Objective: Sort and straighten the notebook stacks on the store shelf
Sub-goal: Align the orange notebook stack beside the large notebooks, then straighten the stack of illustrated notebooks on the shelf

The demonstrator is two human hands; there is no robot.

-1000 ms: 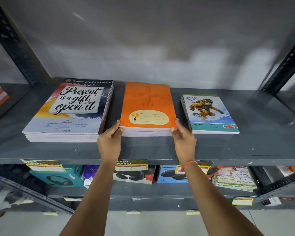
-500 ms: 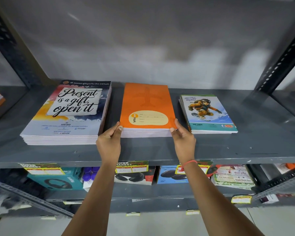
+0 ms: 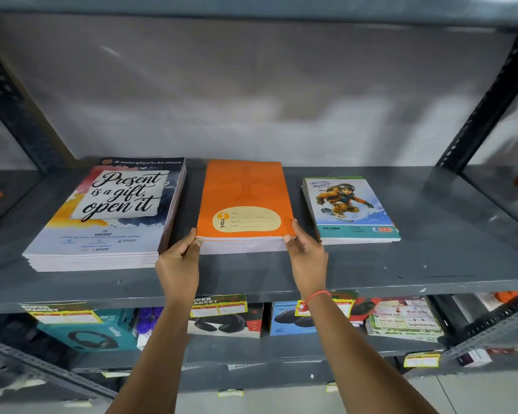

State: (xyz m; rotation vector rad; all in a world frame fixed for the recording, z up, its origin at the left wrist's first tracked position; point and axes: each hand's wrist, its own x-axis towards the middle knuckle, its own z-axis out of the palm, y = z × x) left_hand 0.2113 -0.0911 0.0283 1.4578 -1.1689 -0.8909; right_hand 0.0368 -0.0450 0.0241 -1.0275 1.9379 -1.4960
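Three notebook stacks lie on the grey metal shelf (image 3: 449, 243). In the middle is the orange notebook stack (image 3: 244, 192). My left hand (image 3: 178, 264) grips its near left corner, thumb on the cover. At the near right corner, my right hand (image 3: 307, 258) holds the stack the same way. To the left sits a larger stack with a "Present is a gift, open it" cover (image 3: 111, 210). On the right lies a smaller stack with a cartoon snowboarder cover (image 3: 349, 209).
Dark slotted uprights (image 3: 488, 103) frame the shelf at both sides, with a grey wall behind. Below, a lower shelf holds headphone boxes (image 3: 90, 330) and printed packets (image 3: 404, 318), with yellow price tags along the edge. Bare shelf surface lies right of the small stack.
Both hands stay on the orange stack's near corners. The stack sits about where it was; the view has shifted slightly closer and upward.
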